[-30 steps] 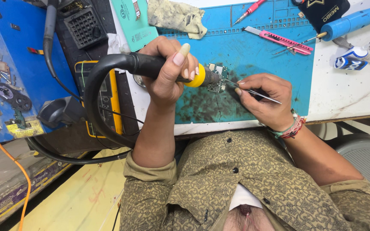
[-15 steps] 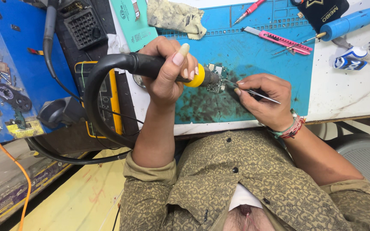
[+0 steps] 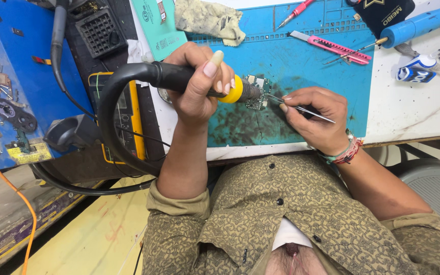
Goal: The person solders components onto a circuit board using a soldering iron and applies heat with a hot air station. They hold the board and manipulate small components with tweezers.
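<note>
Circuit board (image 3: 257, 91) partly hidden by nozzle; left hand (image 3: 195, 81) fist-wrapped around hot-air handle (image 3: 189, 80), right hand (image 3: 314, 119) fingers pinching tweezers (image 3: 301, 108).

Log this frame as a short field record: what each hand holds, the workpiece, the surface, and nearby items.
left hand: wrapped around the black and yellow hot-air handle, nozzle aimed at the board
right hand: holding metal tweezers, tips at the board
workpiece: small green circuit board, lying flat between both hands
surface: blue work mat, darkly stained under the board
nearby: pink utility knife beyond the right hand; crumpled cloth at the mat's far edge; yellow-edged meter beside the left forearm
</note>
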